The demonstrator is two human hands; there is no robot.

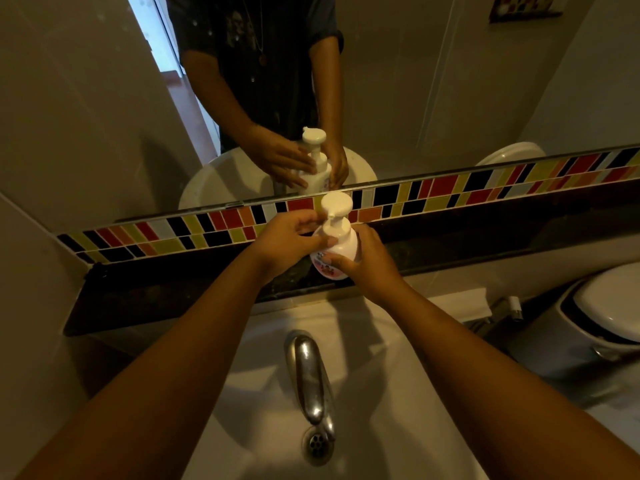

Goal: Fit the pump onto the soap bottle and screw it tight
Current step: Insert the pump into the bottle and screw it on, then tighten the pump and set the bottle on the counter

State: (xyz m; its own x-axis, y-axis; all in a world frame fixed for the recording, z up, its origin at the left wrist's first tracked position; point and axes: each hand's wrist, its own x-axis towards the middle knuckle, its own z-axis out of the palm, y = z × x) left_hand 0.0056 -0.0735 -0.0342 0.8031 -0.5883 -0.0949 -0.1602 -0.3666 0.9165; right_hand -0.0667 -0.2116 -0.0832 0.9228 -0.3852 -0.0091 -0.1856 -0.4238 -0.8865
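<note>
- Sitting already on the soap bottle point(341, 249), the pump point(335, 211) looks seated; tightening seems left, though thread engagement is hidden.
- The left hand point(289, 242) pinches the pump collar.
- The right hand point(369, 266) wraps the bottle between both hands.

A white sink point(381, 393) fills the foreground, with a metal tap point(306, 372) reaching over its drain point(317, 445). Behind it runs a dark shelf point(156, 296), backed by a band of coloured tiles point(450, 192) under a mirror point(415, 81). A white toilet point(609, 303) stands at the right.
</note>
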